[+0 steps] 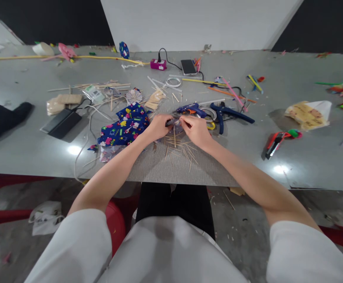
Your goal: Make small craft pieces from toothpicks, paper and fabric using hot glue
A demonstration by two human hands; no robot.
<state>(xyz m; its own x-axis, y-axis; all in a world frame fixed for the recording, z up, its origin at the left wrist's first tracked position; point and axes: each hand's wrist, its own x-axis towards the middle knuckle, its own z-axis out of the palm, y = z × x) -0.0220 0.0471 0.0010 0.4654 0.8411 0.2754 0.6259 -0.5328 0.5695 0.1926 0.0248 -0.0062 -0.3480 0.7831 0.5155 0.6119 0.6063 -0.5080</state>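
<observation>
My left hand (159, 126) is closed at the middle of the table, with a small dark item at its fingertips. Close beside it, my right hand (197, 130) pinches something too small to make out. Between the two hands lies a clear, shiny piece, its shape unclear, above a pile of thin wooden sticks (174, 140). Blue patterned fabric (127, 127) lies left of my left hand. Just beyond my right hand are a blue glue gun (191, 109) and blue-handled pliers (233, 113).
A black box (61, 123) with a cable lies left on the grey table (148, 169). A red and black cutter (274, 145) and a paper bag (308, 114) are at the right. Farther back are a purple power socket (158, 65) and a phone (188, 67).
</observation>
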